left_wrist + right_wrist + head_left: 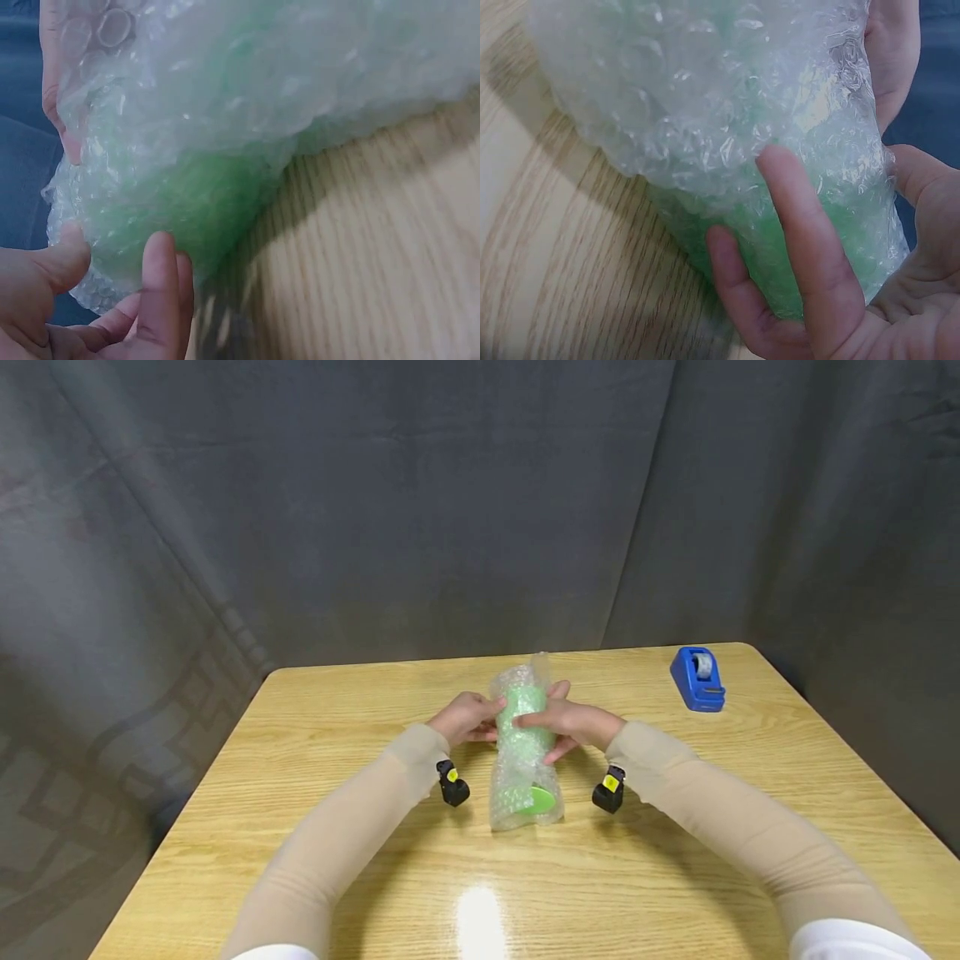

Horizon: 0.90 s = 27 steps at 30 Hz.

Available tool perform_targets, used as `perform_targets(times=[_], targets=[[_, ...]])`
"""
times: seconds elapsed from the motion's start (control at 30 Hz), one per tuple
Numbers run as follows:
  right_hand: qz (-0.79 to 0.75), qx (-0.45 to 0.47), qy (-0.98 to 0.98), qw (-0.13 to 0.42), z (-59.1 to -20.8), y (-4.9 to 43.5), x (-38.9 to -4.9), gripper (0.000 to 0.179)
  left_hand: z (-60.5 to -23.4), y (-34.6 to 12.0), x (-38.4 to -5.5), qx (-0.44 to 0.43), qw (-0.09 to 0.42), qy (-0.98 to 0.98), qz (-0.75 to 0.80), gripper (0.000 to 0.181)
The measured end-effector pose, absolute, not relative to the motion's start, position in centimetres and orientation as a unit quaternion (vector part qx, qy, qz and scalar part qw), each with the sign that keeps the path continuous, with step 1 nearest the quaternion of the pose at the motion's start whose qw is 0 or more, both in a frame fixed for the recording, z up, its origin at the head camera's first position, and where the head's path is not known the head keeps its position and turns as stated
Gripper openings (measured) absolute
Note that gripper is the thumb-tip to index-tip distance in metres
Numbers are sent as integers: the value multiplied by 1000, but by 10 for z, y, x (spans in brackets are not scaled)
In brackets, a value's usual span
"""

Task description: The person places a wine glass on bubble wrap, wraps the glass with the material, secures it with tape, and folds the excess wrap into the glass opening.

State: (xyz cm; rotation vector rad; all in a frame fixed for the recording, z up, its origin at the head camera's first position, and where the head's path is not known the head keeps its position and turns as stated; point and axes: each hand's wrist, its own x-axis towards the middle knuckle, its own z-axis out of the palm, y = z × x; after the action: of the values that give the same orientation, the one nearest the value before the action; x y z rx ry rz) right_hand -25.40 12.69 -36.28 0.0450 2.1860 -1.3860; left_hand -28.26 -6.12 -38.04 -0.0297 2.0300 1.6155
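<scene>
A long green object with a round, flat green end [542,800] lies rolled in clear bubble wrap [510,802] near the middle of the table. Its exact kind is hidden by the wrap. From the left, my left hand [467,717] holds the roll, thumb near the top and fingers along the side. My right hand [573,720] grips it from the other side, fingers spread over the wrap. Close up, the wrap [225,82] shows in the left wrist view, and the right wrist view has right-hand fingers [810,240] against the wrap [682,97].
A blue tape dispenser [693,681] with a roll of clear tape stands at the back right of the wooden table [315,760]. Dark grey curtains [375,510] hang behind the table and along both sides.
</scene>
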Motion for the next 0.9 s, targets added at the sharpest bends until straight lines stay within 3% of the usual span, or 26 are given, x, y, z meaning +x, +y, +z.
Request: perform_targets(times=[0.3, 0.5, 0.9], targets=[[-517, 34, 810, 275, -362, 124, -253, 76, -381, -63, -288, -27, 269, 762, 589, 38], [-514, 38, 812, 272, -364, 124, -254, 76, -382, -61, -286, -13, 265, 770, 581, 33], [-509, 43, 818, 265, -364, 121, -254, 79, -381, -72, -286, 12, 296, 767, 570, 30]])
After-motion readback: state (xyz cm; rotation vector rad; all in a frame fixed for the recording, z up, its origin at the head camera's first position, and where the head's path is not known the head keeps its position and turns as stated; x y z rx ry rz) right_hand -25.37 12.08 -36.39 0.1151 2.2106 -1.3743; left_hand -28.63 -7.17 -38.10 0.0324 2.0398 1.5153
